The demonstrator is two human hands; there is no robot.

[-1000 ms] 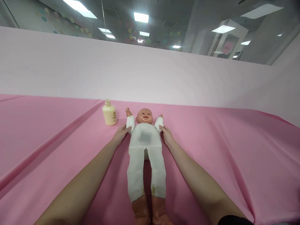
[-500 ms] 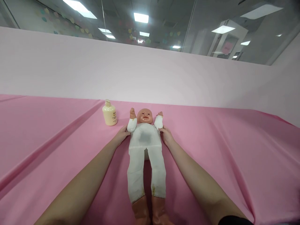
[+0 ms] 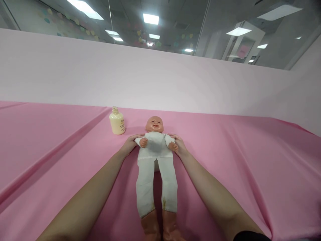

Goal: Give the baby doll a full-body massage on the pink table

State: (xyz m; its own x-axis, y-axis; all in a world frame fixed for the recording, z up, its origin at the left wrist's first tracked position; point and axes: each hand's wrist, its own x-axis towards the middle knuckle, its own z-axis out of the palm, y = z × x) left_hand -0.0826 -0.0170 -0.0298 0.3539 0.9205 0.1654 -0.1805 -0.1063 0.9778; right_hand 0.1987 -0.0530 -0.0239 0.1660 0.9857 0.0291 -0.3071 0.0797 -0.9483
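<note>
Doll arms (image 3: 169,141) lowered; left hand (image 3: 129,144), right hand (image 3: 181,147) angled inward, holding them.

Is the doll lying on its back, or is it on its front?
On its back: the doll lies on the pink cloth, face and front upward, with the left hand and right hand at its arms.

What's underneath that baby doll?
The doll lies on pink cloth, which shows around it and between its legs. Its body covers the patch directly beneath, so I can't tell whether anything else is there.
</note>
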